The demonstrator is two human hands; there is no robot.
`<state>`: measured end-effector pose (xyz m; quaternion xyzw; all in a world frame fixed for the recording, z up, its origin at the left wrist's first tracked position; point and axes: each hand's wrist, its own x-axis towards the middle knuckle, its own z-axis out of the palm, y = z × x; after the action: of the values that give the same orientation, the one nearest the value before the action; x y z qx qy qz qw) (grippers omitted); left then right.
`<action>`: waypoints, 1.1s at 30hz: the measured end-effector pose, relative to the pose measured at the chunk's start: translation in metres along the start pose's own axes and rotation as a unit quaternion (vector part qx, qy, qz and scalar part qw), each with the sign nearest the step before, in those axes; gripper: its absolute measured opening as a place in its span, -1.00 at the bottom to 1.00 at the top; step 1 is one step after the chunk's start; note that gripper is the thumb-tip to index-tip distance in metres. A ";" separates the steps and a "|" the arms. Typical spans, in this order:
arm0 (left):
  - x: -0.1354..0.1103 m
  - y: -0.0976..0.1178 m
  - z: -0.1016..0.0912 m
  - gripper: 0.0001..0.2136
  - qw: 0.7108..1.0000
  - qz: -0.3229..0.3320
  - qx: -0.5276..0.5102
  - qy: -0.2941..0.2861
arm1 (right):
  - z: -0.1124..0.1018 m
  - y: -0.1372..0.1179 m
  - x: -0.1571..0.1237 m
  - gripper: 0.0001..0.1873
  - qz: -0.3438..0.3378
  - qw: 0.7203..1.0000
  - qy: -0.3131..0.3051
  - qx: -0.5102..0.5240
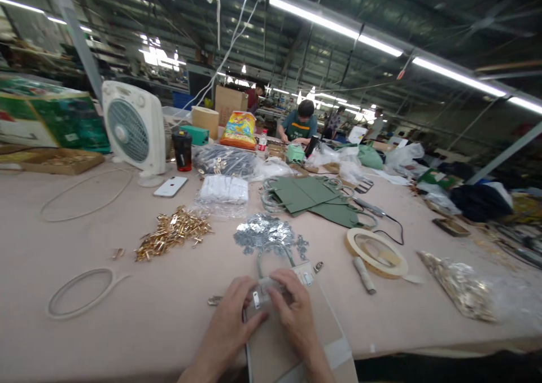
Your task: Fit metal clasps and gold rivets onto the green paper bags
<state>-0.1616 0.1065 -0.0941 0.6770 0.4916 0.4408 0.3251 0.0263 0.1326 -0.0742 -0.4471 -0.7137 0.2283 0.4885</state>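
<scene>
A flat bag panel (269,352) with a pale backing and a green handle loop (259,264) lies in front of me. My left hand (231,318) is closed on its top left edge, thumb across the front. My right hand (295,309) pinches the top middle, partly covering it. A small silver metal plate (256,299) shows between the hands, and another plate (307,278) sits at the top right corner. One metal clasp (214,300) lies left of the panel, another (318,267) at its right corner. Loose silver plates (265,230) are heaped just beyond.
Gold metal fittings (173,230) are piled at left. Green panels (313,197) are stacked farther back. Tape rolls (353,242) and a bag of metal parts (461,287) lie at right. A fan (134,126), a phone (170,186) and a tumbler (182,150) stand back left. A co-worker (300,124) sits opposite.
</scene>
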 end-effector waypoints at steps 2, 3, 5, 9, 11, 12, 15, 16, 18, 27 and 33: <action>0.001 -0.004 0.000 -0.57 1.000 -0.005 0.011 -0.005 | -0.016 0.016 0.006 -0.74 0.055 0.992 0.108 0.030; 0.002 -0.005 0.000 -0.56 1.000 -0.006 0.016 -0.005 | -0.026 0.025 0.011 -0.69 0.084 0.983 0.161 0.032; 0.003 -0.006 0.000 -0.57 1.000 -0.007 0.023 -0.005 | -0.048 0.046 0.024 -0.60 0.134 0.961 0.241 0.019; 0.004 -0.003 -0.002 -0.58 1.000 -0.003 0.027 -0.007 | -0.079 0.087 0.054 -0.51 0.154 0.967 0.196 -0.050; 0.004 0.000 -0.002 -0.58 1.000 0.000 0.027 -0.007 | -0.083 0.102 0.065 -0.53 0.135 0.977 0.142 -0.083; 0.004 0.001 -0.002 -0.58 1.000 0.001 0.026 -0.008 | -0.083 0.108 0.070 -0.56 0.126 0.980 0.126 -0.093; 0.003 0.003 -0.002 -0.58 1.000 0.005 0.025 -0.010 | -0.077 0.120 0.078 -0.63 0.119 0.982 0.103 -0.107; 0.003 0.003 -0.002 -0.58 1.000 0.005 0.024 -0.009 | -0.075 0.122 0.079 -0.65 0.119 0.982 0.097 -0.112; 0.002 0.004 -0.002 -0.58 1.000 0.005 0.022 -0.006 | -0.072 0.127 0.080 -0.67 0.123 0.981 0.090 -0.120; 0.002 0.012 -0.003 -0.58 0.999 0.014 0.031 -0.006 | -0.073 0.125 0.072 -0.62 0.170 0.976 0.118 -0.074; 0.002 0.009 -0.002 -0.57 0.999 0.023 0.038 -0.013 | -0.085 0.089 0.055 -0.50 0.149 0.970 0.193 0.018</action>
<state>-0.1600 0.1053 -0.0845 0.7056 0.4883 0.4202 0.2953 0.1332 0.2147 -0.0797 -0.5750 -0.5273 0.2201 0.5855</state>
